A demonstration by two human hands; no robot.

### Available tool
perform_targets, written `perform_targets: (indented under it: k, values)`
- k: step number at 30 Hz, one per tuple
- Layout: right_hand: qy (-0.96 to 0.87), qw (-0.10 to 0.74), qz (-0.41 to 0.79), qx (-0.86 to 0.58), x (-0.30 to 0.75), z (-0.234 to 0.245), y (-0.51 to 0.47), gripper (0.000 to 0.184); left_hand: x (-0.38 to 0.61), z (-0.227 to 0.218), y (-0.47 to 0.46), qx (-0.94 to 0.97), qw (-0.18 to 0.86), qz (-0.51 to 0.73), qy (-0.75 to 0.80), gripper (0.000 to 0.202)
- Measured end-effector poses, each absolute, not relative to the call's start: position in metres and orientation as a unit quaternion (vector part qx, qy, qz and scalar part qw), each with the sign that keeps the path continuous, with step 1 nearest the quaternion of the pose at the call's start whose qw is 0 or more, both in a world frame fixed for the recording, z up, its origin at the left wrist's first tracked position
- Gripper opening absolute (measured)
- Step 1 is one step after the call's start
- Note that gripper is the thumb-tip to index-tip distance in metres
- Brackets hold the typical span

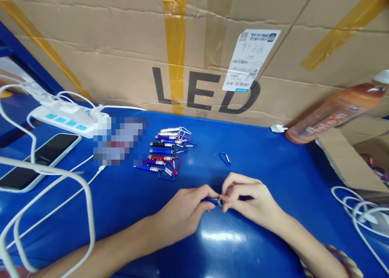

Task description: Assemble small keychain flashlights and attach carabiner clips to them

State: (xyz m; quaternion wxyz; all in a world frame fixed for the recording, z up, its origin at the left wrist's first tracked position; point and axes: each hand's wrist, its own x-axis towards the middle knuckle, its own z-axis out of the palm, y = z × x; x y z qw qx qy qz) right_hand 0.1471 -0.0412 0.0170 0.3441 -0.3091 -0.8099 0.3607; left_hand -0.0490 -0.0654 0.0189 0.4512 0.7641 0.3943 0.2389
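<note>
My left hand is closed around a small blue keychain penlight, its silver end pointing right. At that end, my right hand has thumb and fingertips pinched together; whatever lies between them is too small to make out. Beyond the hands, a loose blue carabiner clip lies flat on the blue table. Several similar penlights in silver, purple, black, blue and red lie in a column to the left, with carabiner clips at their right ends.
A large cardboard box marked LED stands along the back. On the left are a power strip, a phone and white cables. An orange drink bottle, an open carton and a coiled cable are on the right.
</note>
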Motion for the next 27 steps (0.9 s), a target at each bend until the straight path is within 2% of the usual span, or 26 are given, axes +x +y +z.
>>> perform_targets:
  k: [7, 15, 19, 27]
  values:
    - [-0.752, 0.384, 0.377, -0.382, 0.136, 0.02, -0.049, 0.034, -0.045, 0.008, -0.071, 0.749, 0.419, 0.298, 0.417, 0.011]
    - [-0.665, 0.363, 0.467, -0.457, 0.13, 0.024, -0.056, 0.035, -0.044, 0.004, -0.073, 0.768, 0.335, 0.383, 0.389, 0.006]
    - [-0.648, 0.348, 0.502, -0.455, 0.131, 0.022, -0.056, 0.036, -0.046, 0.013, -0.07, 0.793, 0.316, 0.357, 0.379, 0.02]
    - [-0.738, 0.333, 0.395, -0.434, 0.137, 0.023, -0.053, 0.039, -0.048, 0.021, -0.075, 0.807, 0.298, 0.34, 0.38, 0.022]
